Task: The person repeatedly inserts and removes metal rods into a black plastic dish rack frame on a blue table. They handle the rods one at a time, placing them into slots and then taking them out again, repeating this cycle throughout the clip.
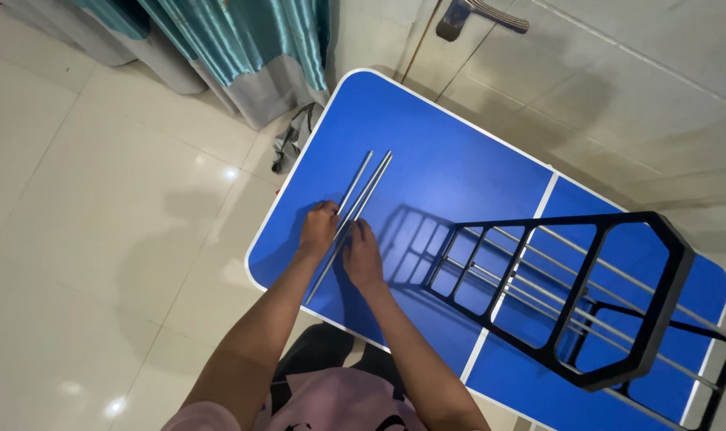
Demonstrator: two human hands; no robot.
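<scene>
Filling view: blue folding table (459,168), white tile floor (99,239), teal curtain (235,40).

A single head-worn camera looks steeply down from above the person's chest, tilted, fairly near the blue counter (459,175), with tiled floor (99,239) at left.

Bright overhead light is glaring off the floor tiles (99,207) left of the grip, casting soft shadows across the tabletop (451,168); edges are bending slightly.
</scene>
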